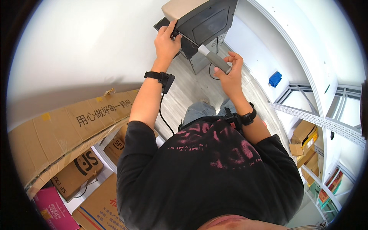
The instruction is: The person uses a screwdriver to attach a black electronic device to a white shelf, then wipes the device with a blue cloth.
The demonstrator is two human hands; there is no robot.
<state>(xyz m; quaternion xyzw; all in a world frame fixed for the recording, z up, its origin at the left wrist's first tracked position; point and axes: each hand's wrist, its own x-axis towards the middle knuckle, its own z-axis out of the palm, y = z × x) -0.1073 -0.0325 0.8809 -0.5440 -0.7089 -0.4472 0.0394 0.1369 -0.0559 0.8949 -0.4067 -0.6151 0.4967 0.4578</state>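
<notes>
My right hand (232, 73) is closed around the rear of a screwdriver (217, 60) with a grey handle and a pale collar. Its thin shaft slants up and left to the edge of a dark panelled appliance (205, 23). My left hand (167, 43) is at that edge, index finger stretched up along it and thumb bent beside the shaft's tip. A small dark part sits between the left thumb and fingers, too hidden to name. The tip's contact point is also covered.
A beige rounded object (180, 8) rests on the appliance, and a grey metal case (201, 61) stands beneath it. Cardboard boxes (76, 119) fill the left side. White metal shelving (303, 109) with cartons runs along the right, near a blue object (275, 79).
</notes>
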